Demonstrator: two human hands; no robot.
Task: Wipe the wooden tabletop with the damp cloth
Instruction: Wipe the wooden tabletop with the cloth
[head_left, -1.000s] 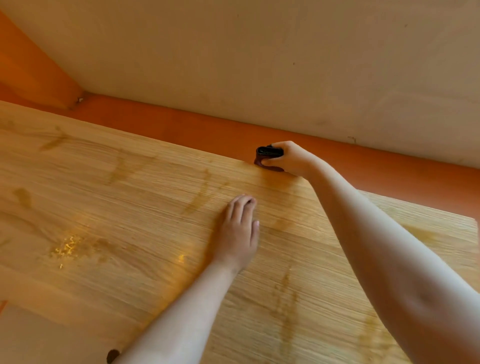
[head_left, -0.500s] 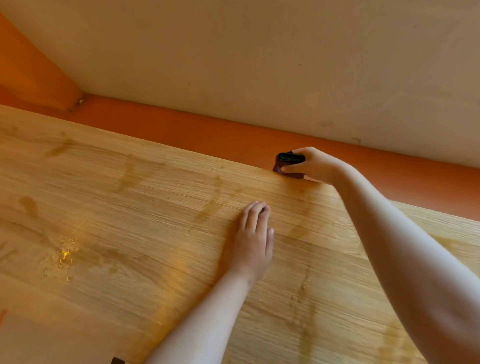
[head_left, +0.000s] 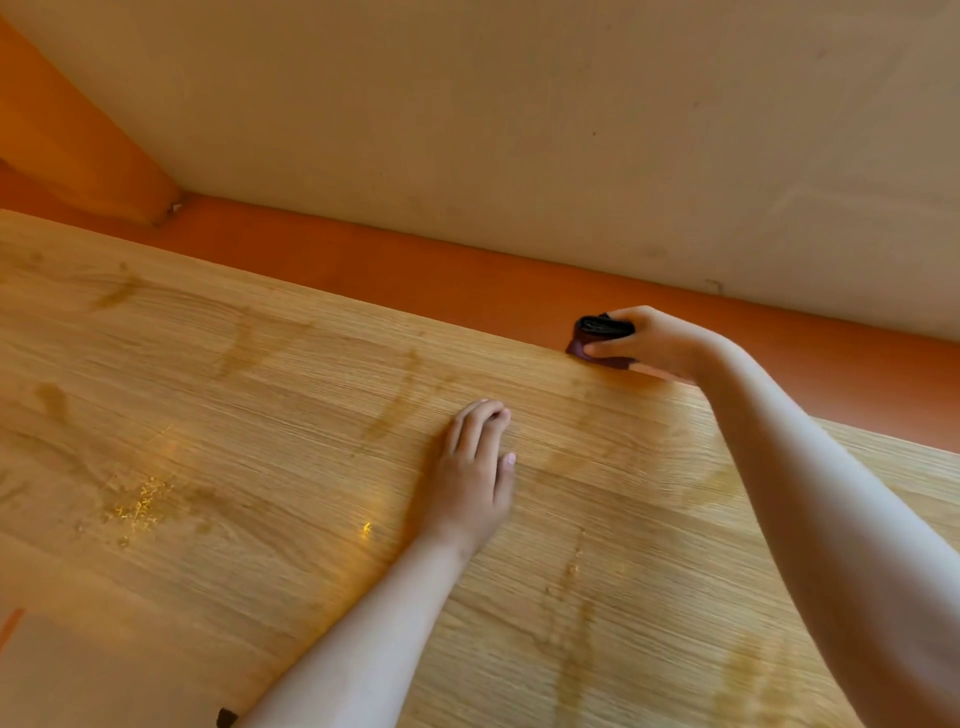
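Cloth sat bunched right at the far edge of the wooden tabletop, dark and maroon, and my right hand gripped it, fingers curled over the top; my left hand lay flat on the wood nearer me, fingers straight and close together, holding nothing, only bracing.

Trouble, as I judged it from here: the wad was so close to the lip that one push too far would have sent it over onto the orange strip below the wall, and the reach was already long; a cloth balled that tight touched little wood, so each pass risked leaving bands like the damp streaks that showed across the grain; my weight was on that flat left palm, and on a wet board it could have slid; the glinting specks off to the left lay well apart from the cloth, and a careless sweep would have smeared them rather than lifted them.

Writing: none that I could read; no brand, no label on cloth, table or wall.
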